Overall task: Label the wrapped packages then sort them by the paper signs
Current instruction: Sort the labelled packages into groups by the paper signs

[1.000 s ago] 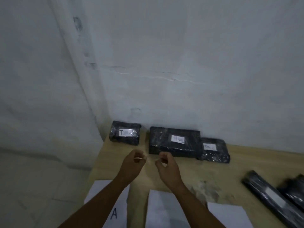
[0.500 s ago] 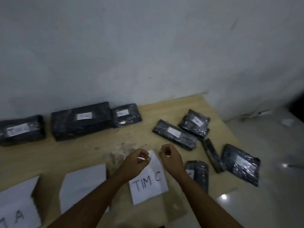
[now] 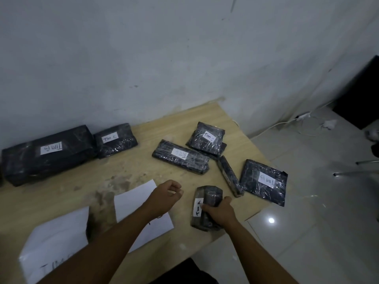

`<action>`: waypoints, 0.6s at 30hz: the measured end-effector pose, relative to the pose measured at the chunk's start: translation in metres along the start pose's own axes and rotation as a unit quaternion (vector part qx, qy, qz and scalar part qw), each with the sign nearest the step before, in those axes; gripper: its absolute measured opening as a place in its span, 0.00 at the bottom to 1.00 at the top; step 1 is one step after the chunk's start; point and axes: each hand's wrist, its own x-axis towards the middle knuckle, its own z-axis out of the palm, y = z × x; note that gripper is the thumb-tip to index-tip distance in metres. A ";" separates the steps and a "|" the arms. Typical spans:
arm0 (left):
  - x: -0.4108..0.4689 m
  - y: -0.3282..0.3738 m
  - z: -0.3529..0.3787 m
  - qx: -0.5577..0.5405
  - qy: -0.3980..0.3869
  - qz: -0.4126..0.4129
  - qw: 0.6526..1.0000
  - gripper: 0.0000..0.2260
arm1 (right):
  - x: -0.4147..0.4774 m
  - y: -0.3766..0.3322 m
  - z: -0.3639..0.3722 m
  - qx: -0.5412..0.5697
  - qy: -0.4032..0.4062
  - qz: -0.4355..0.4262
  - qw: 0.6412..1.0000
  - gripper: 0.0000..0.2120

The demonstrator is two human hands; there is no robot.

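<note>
Mid-sort, gripping bottom-middle package (image 3: 207, 201) in right hand (image 3: 218, 210) fingers, left hand (image 3: 167, 194) curled empty, next probably hauling it to its sign.

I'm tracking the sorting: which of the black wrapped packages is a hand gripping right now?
The small package nearest the table's front edge, its label facing left. The right hand grips it; the others lie untouched.
</note>
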 end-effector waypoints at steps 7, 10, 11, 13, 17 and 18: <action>0.000 0.005 -0.006 0.007 0.045 -0.055 0.997 0.11 | -0.003 -0.022 0.001 0.280 -0.010 -0.001 0.960 0.25; -0.007 0.017 -0.008 -0.052 0.021 -0.108 0.992 0.18 | -0.002 -0.038 0.006 0.367 -0.039 -0.017 0.929 0.28; -0.009 0.020 -0.010 -0.079 0.009 -0.124 0.989 0.22 | -0.003 -0.043 0.010 0.383 -0.045 -0.023 0.922 0.30; -0.013 0.023 -0.012 -0.135 -0.006 -0.141 0.981 0.27 | -0.005 -0.053 0.018 0.404 -0.055 -0.035 0.912 0.33; -0.017 0.017 -0.019 -0.250 0.039 -0.121 0.960 0.29 | -0.013 -0.069 0.037 0.385 -0.087 -0.064 0.917 0.36; -0.018 0.014 -0.026 -0.276 0.065 -0.115 0.952 0.29 | -0.014 -0.075 0.044 0.378 -0.100 -0.069 0.918 0.36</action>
